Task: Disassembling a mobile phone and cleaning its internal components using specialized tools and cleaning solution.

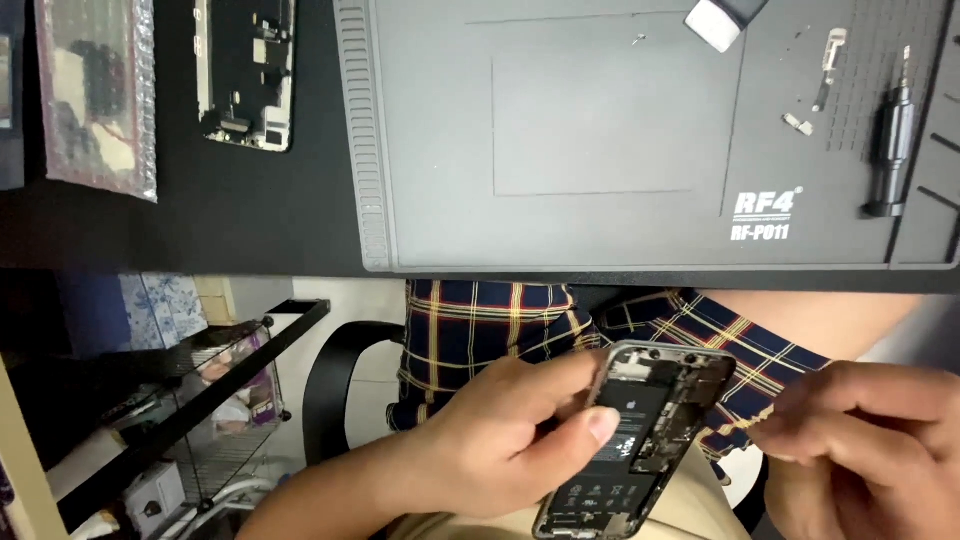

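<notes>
Clamping opened phone, left hand fingers; right hand fingers pinched together beside; grey mat above.

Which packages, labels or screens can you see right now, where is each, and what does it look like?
Bubble-wrap pouch: far left on the black desk, rectangular, clear with dark contents.
White logo print: lower right of the grey work mat, two short lines.
Battery label: black with white print, inside the opened phone held by the left hand; right hand beside it.
No lit screens.
</notes>
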